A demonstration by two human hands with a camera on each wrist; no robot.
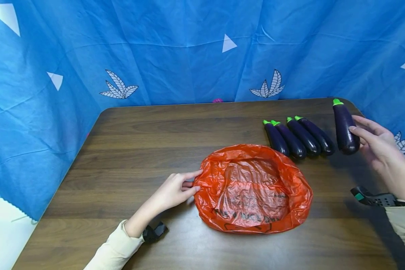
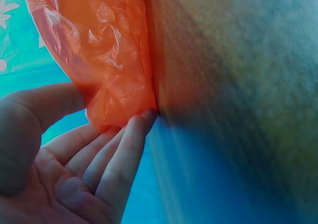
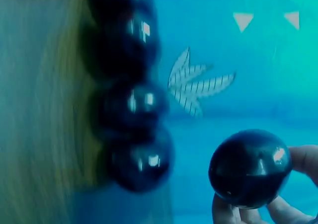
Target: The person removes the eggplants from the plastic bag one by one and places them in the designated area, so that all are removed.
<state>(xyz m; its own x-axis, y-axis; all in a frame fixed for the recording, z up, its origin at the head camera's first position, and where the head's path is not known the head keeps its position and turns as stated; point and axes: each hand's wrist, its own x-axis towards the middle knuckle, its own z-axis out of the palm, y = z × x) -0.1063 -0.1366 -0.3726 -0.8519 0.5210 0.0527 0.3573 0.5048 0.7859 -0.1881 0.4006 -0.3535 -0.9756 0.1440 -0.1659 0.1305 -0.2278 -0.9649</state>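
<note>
A red plastic bag point(image 1: 202, 210) sits on the table with its wide mouth facing up and its rim rolled outward. At its left side my left hand point(image 1: 177, 189) holds the edge between thumb and fingers; the left wrist view shows the bag's crinkled wall point(image 2: 112, 50) at the fingertips. On the right, my right hand point(image 1: 381, 144) grips a dark purple eggplant point(image 1: 346, 129) with a bright green stem, raised off the table. Its rounded end point(image 3: 251, 169) faces the right wrist camera. Several more eggplants point(image 1: 302, 137) lie side by side just beyond the bag.
The brown wood-grain table point(image 1: 138, 150) reaches back to a blue curtain point(image 1: 175, 48) printed with white triangles and leaves. The row of eggplants lies close to the bag's far right rim. A white surface point(image 1: 6, 232) shows at lower left.
</note>
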